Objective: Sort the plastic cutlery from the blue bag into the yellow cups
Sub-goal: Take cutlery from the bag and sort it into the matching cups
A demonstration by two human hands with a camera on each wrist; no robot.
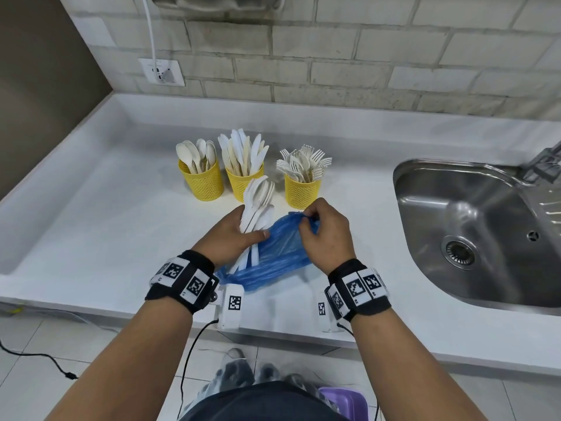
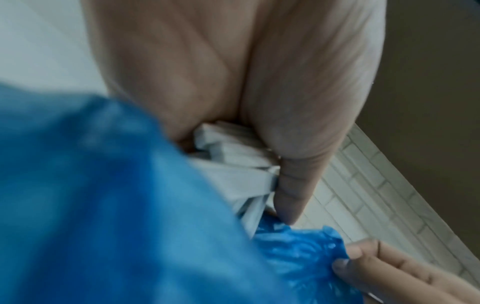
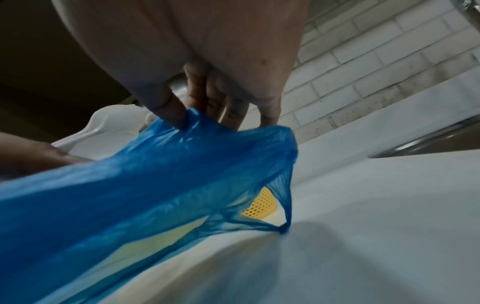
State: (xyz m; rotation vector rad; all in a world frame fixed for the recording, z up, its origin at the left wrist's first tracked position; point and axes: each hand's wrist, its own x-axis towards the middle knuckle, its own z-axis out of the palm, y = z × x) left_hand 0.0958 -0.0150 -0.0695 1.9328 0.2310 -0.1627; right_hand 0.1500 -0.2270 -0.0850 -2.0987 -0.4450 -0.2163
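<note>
The left hand (image 1: 233, 235) is closed around a bundle of white plastic cutlery (image 1: 258, 208), half out of the blue bag (image 1: 273, 256) above the counter (image 1: 91, 226). The right hand (image 1: 324, 232) pinches the bag's rim. The cutlery is probably light, stiff and slippery: grip the handles together. The film is limp.

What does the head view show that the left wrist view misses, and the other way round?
Only the head view shows the three yellow cups: spoons in the left cup, knives in the middle cup, forks in the right cup, plus the sink and the counter.

Only the left wrist view shows, close up, the handle ends of the cutlery bundle pressed under the left thumb.

Both show the left hand gripping the bundle at the mouth of the blue bag, and the right hand pinching the bag's edge.
</note>
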